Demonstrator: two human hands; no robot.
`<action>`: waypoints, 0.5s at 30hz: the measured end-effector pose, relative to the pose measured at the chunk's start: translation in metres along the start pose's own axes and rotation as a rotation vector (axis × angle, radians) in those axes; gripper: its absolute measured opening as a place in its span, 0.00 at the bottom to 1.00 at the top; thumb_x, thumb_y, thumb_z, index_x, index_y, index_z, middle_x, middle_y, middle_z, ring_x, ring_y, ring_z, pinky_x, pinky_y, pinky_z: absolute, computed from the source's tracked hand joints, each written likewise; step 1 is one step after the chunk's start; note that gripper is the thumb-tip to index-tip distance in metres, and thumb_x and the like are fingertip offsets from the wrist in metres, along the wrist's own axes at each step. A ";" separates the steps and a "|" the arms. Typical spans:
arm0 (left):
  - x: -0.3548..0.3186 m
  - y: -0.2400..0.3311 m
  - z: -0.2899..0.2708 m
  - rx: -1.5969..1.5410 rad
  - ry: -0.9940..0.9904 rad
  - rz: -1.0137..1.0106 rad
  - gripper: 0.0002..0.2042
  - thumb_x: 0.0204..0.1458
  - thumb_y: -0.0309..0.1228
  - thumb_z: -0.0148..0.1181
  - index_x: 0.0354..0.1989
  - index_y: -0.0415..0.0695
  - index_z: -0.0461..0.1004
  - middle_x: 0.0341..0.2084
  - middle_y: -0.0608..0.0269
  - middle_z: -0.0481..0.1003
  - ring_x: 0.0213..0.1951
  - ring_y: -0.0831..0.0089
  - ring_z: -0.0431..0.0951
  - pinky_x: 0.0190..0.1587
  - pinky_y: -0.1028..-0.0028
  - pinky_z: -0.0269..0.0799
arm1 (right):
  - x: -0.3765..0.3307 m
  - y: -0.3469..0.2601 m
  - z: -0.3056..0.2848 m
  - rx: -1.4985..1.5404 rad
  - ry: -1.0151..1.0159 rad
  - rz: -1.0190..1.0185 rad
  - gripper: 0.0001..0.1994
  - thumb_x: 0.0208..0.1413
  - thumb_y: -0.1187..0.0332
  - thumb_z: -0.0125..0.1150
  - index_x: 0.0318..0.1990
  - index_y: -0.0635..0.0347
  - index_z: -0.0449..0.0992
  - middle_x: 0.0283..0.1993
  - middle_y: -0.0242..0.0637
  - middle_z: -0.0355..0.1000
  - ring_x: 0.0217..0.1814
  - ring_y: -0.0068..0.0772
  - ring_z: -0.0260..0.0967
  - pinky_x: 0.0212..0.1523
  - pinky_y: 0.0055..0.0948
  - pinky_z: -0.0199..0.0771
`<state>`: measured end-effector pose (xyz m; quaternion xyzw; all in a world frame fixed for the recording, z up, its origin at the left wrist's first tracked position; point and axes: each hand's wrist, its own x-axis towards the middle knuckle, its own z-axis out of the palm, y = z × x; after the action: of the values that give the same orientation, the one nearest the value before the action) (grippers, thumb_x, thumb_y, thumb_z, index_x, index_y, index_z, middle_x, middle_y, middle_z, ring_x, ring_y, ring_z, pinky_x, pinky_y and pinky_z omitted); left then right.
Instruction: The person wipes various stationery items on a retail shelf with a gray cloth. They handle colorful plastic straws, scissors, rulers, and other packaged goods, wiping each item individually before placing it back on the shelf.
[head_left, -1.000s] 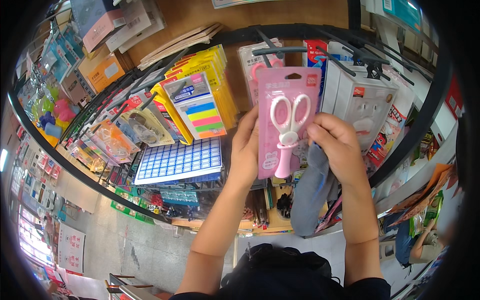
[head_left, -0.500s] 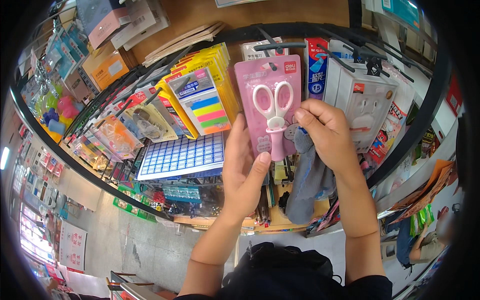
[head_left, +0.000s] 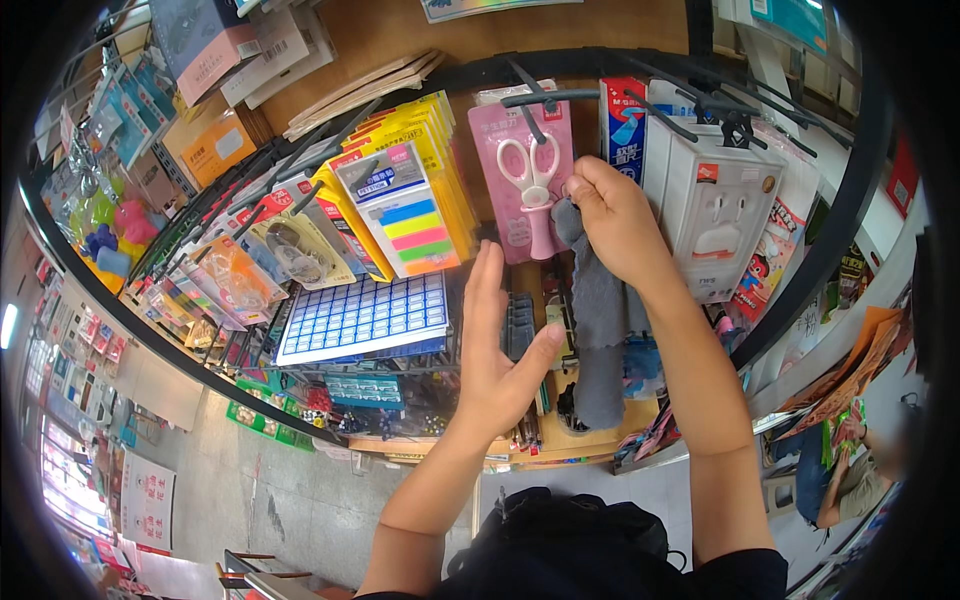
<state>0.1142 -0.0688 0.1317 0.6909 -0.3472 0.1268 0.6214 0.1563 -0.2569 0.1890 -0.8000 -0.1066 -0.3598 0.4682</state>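
In the head view, a pink scissors pack (head_left: 525, 188) is seen at the upper middle by a black hook (head_left: 548, 98). Its edge and a gray cloth (head_left: 600, 330) are pinched by the right hand (head_left: 617, 218). The left hand (head_left: 500, 360) is spread wide, empty, near the middle.

A grey floor (head_left: 225, 455) (darkly scuffed) shows below the black-framed rack (head_left: 842, 232), with a bright window (head_left: 75, 470) leftward.

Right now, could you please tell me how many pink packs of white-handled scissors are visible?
1: the pink scissors pack, its right edge held by the right hand; more may hide behind.
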 end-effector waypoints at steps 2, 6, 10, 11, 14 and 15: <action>0.002 -0.001 0.000 -0.011 -0.005 -0.011 0.42 0.51 0.27 0.61 0.72 0.39 0.43 0.71 0.47 0.46 0.72 0.55 0.45 0.69 0.52 0.44 | -0.002 0.000 0.000 0.007 0.005 -0.011 0.08 0.65 0.69 0.50 0.34 0.64 0.67 0.25 0.32 0.60 0.29 0.21 0.56 0.32 0.26 0.62; 0.008 -0.005 0.001 -0.044 -0.029 0.004 0.43 0.51 0.27 0.61 0.72 0.40 0.41 0.71 0.47 0.45 0.72 0.55 0.45 0.69 0.52 0.43 | -0.012 -0.004 -0.003 0.040 -0.013 -0.003 0.08 0.65 0.69 0.50 0.34 0.64 0.67 0.26 0.30 0.61 0.30 0.19 0.56 0.33 0.25 0.62; 0.016 -0.005 0.001 0.007 -0.021 0.069 0.44 0.51 0.29 0.64 0.71 0.33 0.41 0.68 0.42 0.49 0.69 0.53 0.51 0.68 0.59 0.47 | -0.016 0.002 -0.007 0.095 -0.050 0.011 0.08 0.63 0.69 0.52 0.38 0.65 0.71 0.28 0.37 0.69 0.30 0.24 0.66 0.34 0.28 0.67; 0.017 -0.005 0.001 0.027 -0.019 0.064 0.44 0.51 0.30 0.64 0.71 0.33 0.41 0.68 0.41 0.49 0.69 0.53 0.51 0.69 0.60 0.46 | -0.016 -0.001 -0.006 0.185 -0.040 0.024 0.08 0.63 0.69 0.53 0.40 0.65 0.71 0.29 0.35 0.70 0.31 0.22 0.66 0.35 0.27 0.67; 0.018 -0.003 -0.002 0.054 -0.029 0.046 0.44 0.51 0.30 0.63 0.71 0.35 0.40 0.69 0.42 0.48 0.71 0.54 0.48 0.69 0.59 0.44 | -0.018 -0.010 -0.005 0.342 0.025 0.024 0.09 0.64 0.68 0.53 0.44 0.66 0.73 0.32 0.30 0.73 0.35 0.18 0.67 0.38 0.22 0.68; 0.017 -0.004 -0.003 0.043 -0.039 0.035 0.44 0.51 0.29 0.62 0.72 0.37 0.39 0.70 0.44 0.46 0.72 0.55 0.45 0.69 0.55 0.42 | -0.017 -0.010 -0.006 0.321 0.068 0.000 0.10 0.64 0.68 0.53 0.45 0.66 0.73 0.33 0.29 0.73 0.36 0.17 0.67 0.39 0.21 0.68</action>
<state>0.1302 -0.0717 0.1395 0.7001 -0.3685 0.1315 0.5973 0.1365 -0.2535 0.1862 -0.7021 -0.1468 -0.3651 0.5934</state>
